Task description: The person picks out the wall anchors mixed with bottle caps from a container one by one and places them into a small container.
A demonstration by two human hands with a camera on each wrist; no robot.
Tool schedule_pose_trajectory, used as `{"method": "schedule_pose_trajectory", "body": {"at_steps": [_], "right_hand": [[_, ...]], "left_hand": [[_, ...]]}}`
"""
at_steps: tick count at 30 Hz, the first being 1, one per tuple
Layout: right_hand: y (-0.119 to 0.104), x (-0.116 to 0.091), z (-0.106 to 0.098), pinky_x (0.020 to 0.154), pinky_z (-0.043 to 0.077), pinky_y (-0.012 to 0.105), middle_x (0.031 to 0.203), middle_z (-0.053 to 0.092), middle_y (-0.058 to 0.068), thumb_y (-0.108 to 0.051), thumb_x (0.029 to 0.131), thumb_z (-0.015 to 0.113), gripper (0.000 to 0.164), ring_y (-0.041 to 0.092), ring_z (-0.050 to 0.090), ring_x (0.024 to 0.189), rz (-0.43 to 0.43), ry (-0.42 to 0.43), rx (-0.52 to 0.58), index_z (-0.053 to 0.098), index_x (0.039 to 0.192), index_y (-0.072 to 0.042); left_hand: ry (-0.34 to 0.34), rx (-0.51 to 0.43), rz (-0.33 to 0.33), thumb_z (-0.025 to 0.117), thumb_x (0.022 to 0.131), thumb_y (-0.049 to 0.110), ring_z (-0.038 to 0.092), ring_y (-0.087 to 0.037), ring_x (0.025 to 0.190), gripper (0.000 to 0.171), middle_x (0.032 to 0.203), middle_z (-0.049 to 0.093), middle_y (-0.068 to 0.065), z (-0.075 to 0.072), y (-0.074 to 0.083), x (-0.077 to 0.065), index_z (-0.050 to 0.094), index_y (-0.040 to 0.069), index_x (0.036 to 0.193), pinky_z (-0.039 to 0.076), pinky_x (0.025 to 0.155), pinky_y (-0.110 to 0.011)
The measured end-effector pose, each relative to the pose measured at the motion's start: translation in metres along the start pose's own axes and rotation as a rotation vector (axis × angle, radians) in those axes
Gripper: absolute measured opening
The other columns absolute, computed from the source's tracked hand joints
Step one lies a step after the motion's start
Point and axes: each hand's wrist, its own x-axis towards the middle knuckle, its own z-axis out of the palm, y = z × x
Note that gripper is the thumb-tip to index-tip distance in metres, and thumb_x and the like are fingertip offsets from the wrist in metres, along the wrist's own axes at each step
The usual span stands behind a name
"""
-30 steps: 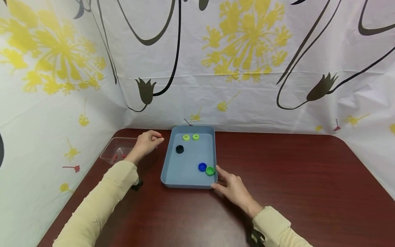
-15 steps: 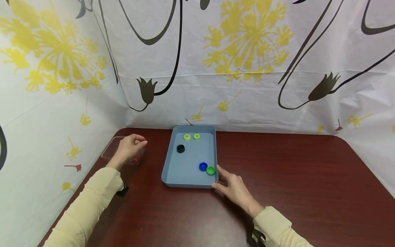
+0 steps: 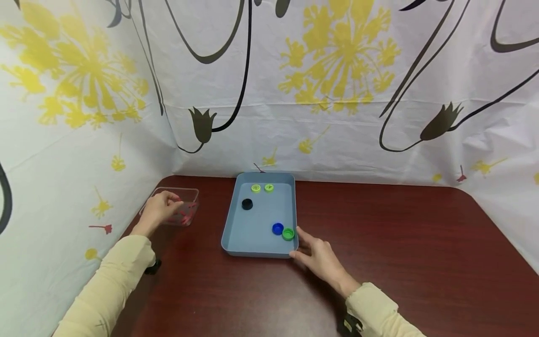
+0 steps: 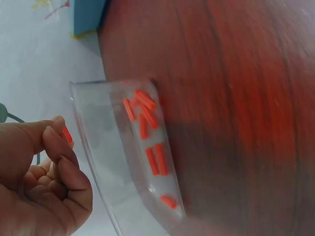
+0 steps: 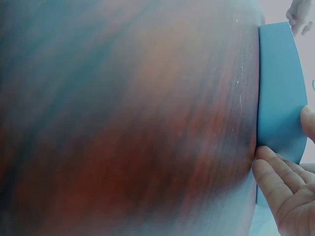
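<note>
My left hand (image 3: 159,209) is above the clear plastic container (image 3: 187,189) at the table's left. In the left wrist view, its thumb and fingertips pinch a small red stick (image 4: 67,133), mostly hidden by the fingers. Several similar red sticks (image 4: 151,160) lie loose in that container. At the near right corner of the blue-grey tray (image 3: 257,243), my right hand (image 3: 322,260) rests with fairly straight fingers against the outer wall; the thumb touches it too. Inside the tray are a blue cap (image 3: 277,229), a green cap (image 3: 288,234), a black cap (image 3: 247,204) and two yellow-green discs (image 3: 255,188).
Dark reddish-brown wood covers the table (image 3: 400,243). A white patterned sheet (image 3: 353,154) hangs along its back and left edges. The tray stands to the right of the clear container, with a strip of table between them.
My left hand has moved left, from beside the tray to over the clear container, with fingers still pinched. My right hand and the caps in the tray have stayed put.
</note>
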Motion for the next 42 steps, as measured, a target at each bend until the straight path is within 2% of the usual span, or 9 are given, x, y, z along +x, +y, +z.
{"method": "schedule_pose_trajectory", "body": {"at_steps": [3, 8, 16, 22, 26, 30, 36, 39, 42], "right_hand": [[0.0, 0.0, 0.0, 0.078, 0.059, 0.032, 0.121, 0.066, 0.027, -0.011, 0.086, 0.074, 0.068, 0.033, 0.071, 0.103, 0.001, 0.005, -0.013, 0.043, 0.143, 0.006], [0.0, 0.0, 0.001, 0.079, 0.059, 0.033, 0.12, 0.067, 0.026, -0.012, 0.085, 0.075, 0.068, 0.033, 0.071, 0.104, 0.0, 0.014, -0.021, 0.044, 0.143, 0.006], [0.0, -0.001, 0.001, 0.08, 0.059, 0.033, 0.122, 0.066, 0.027, -0.012, 0.086, 0.074, 0.068, 0.033, 0.07, 0.105, -0.004, 0.011, -0.022, 0.043, 0.143, 0.007], [-0.001, -0.001, 0.0, 0.081, 0.058, 0.035, 0.127, 0.062, 0.027, -0.012, 0.087, 0.073, 0.067, 0.034, 0.069, 0.107, -0.016, -0.006, -0.042, 0.042, 0.143, 0.007], [-0.004, 0.0, -0.004, 0.082, 0.058, 0.036, 0.127, 0.062, 0.028, -0.011, 0.086, 0.074, 0.066, 0.033, 0.07, 0.105, -0.021, -0.019, -0.08, 0.043, 0.142, 0.009], [-0.007, 0.001, -0.013, 0.084, 0.058, 0.039, 0.122, 0.066, 0.026, -0.013, 0.086, 0.074, 0.065, 0.031, 0.071, 0.103, -0.007, -0.029, -0.135, 0.046, 0.139, 0.01], [-0.006, -0.003, -0.036, 0.091, 0.054, 0.045, 0.132, 0.059, 0.027, -0.02, 0.091, 0.07, 0.062, 0.034, 0.067, 0.111, 0.058, -0.04, -0.19, 0.046, 0.139, 0.009], [-0.002, -0.007, -0.051, 0.094, 0.052, 0.049, 0.136, 0.056, 0.028, -0.023, 0.093, 0.067, 0.06, 0.038, 0.063, 0.116, 0.08, -0.021, -0.254, 0.046, 0.14, 0.008], [0.004, -0.008, -0.066, 0.098, 0.049, 0.054, 0.138, 0.053, 0.029, -0.023, 0.095, 0.064, 0.059, 0.042, 0.057, 0.122, 0.073, 0.019, -0.355, 0.045, 0.141, 0.009]], "left_hand": [[0.004, 0.046, 0.003, 0.064, 0.092, 0.019, 0.063, -0.029, 0.074, 0.033, 0.088, 0.069, -0.021, 0.001, -0.004, -0.002, 0.062, -0.009, 0.11, 0.046, 0.062, -0.036], [-0.005, 0.1, 0.008, 0.066, 0.091, 0.015, 0.062, -0.027, 0.069, 0.029, 0.083, 0.069, -0.02, 0.001, -0.005, -0.002, 0.061, -0.009, 0.106, 0.044, 0.058, -0.035], [-0.012, 0.157, -0.012, 0.068, 0.089, 0.013, 0.064, -0.033, 0.074, 0.027, 0.085, 0.069, -0.021, 0.001, -0.003, -0.002, 0.062, -0.008, 0.105, 0.049, 0.064, -0.046], [-0.008, 0.17, 0.01, 0.068, 0.089, 0.012, 0.064, -0.034, 0.075, 0.03, 0.085, 0.068, -0.023, 0.0, -0.003, -0.004, 0.062, -0.011, 0.108, 0.05, 0.066, -0.048], [0.022, 0.142, 0.031, 0.067, 0.089, 0.012, 0.064, -0.03, 0.07, 0.033, 0.083, 0.069, -0.022, -0.002, 0.005, -0.005, 0.062, -0.011, 0.112, 0.05, 0.062, -0.044], [0.061, 0.084, 0.079, 0.066, 0.09, 0.012, 0.062, -0.024, 0.063, 0.035, 0.08, 0.068, -0.018, 0.0, 0.022, -0.006, 0.061, -0.01, 0.116, 0.047, 0.058, -0.039], [0.123, 0.042, 0.169, 0.066, 0.092, 0.019, 0.062, -0.024, 0.066, 0.031, 0.08, 0.069, -0.012, 0.012, 0.059, -0.012, 0.064, -0.003, 0.115, 0.049, 0.062, -0.041], [0.117, 0.036, 0.195, 0.066, 0.093, 0.024, 0.063, -0.025, 0.074, 0.034, 0.089, 0.069, -0.012, 0.019, 0.084, -0.016, 0.065, 0.002, 0.118, 0.05, 0.065, -0.042], [0.07, 0.032, 0.222, 0.065, 0.094, 0.029, 0.065, -0.029, 0.091, 0.04, 0.106, 0.068, -0.014, 0.027, 0.115, -0.019, 0.062, 0.005, 0.126, 0.052, 0.075, -0.046]]}}
